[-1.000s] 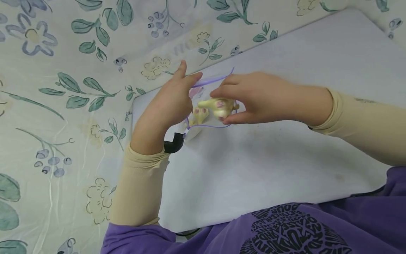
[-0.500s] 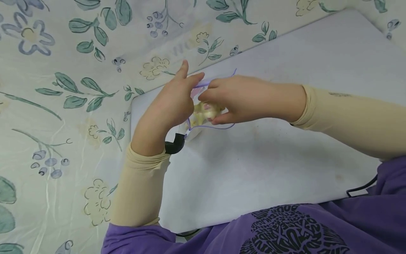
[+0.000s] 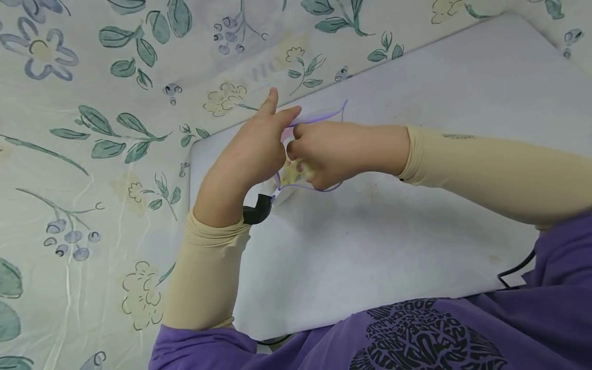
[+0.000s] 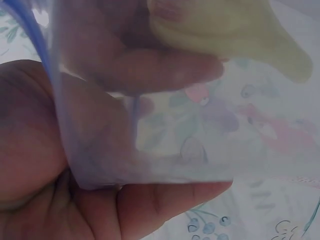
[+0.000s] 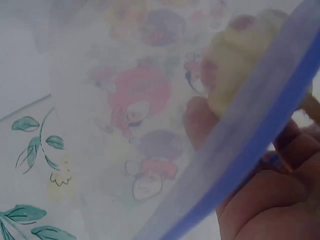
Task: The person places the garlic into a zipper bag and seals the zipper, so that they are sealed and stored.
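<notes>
My left hand (image 3: 247,149) holds a clear plastic zip bag (image 4: 175,145) by its mouth; its thumb and forefinger stick out, and the other fingers are mostly hidden in the head view. The bag has a purple zip edge (image 5: 280,120) and cartoon prints. Within the mouth, my right hand (image 3: 333,151) grips a pale yellow garlic bulb (image 5: 235,65) with pinkish patches. Through the film in the left wrist view, the gripped garlic bulb (image 4: 225,30) shows with its stem pointing away from the fingers. Another garlic (image 3: 290,173) lies deeper in the bag, partly covered.
A white board (image 3: 370,246) lies under both hands. Beyond its far and left edges spreads a floral cloth (image 3: 92,205). A black wrist mount (image 3: 258,209) sits at the left cuff, and a black cable (image 3: 520,267) runs by the right sleeve.
My right hand has moved left with the garlic bulb, from the bag's opening to inside it beside the other garlic. The left hand has stayed nearly still, holding the bag.
</notes>
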`<state>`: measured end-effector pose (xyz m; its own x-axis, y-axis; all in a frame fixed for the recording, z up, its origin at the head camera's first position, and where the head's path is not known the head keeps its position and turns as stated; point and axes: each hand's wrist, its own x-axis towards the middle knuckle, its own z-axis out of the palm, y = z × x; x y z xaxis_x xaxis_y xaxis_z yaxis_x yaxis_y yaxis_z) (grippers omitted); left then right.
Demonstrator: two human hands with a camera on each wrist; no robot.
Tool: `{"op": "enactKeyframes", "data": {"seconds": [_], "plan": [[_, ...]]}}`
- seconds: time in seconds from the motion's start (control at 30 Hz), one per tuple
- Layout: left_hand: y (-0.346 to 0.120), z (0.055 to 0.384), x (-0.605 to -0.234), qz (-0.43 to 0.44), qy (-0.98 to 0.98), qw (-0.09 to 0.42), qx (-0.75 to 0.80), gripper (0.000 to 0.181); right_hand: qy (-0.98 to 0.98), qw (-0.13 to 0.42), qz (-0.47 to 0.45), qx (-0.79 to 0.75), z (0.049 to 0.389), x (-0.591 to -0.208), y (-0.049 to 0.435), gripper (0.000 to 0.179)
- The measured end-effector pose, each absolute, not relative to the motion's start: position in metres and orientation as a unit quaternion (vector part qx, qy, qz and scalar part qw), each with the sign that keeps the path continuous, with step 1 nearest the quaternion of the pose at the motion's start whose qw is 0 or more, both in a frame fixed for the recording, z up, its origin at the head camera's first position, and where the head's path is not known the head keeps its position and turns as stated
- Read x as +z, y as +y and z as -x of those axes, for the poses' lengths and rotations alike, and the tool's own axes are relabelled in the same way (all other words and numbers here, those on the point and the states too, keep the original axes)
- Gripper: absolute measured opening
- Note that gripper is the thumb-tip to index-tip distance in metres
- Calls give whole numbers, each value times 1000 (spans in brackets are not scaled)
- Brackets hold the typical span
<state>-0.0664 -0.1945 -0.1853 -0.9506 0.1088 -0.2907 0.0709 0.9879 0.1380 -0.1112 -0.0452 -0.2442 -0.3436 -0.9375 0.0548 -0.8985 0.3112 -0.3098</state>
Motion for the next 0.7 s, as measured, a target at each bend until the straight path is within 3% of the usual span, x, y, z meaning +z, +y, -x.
{"op": "enactKeyframes", "data": {"seconds": [0.17,0.4,0.7], "plan": [[-194,67,-187,-48,985,151,62,75,811,89,567,-109,113,-249,-58,53],[-192,68,-189,-54,984,152,69,75,818,99,561,-80,115,-265,-71,53],[-191,70,-191,-71,986,142,46,69,820,106,563,-5,124,-276,-97,76]]}}
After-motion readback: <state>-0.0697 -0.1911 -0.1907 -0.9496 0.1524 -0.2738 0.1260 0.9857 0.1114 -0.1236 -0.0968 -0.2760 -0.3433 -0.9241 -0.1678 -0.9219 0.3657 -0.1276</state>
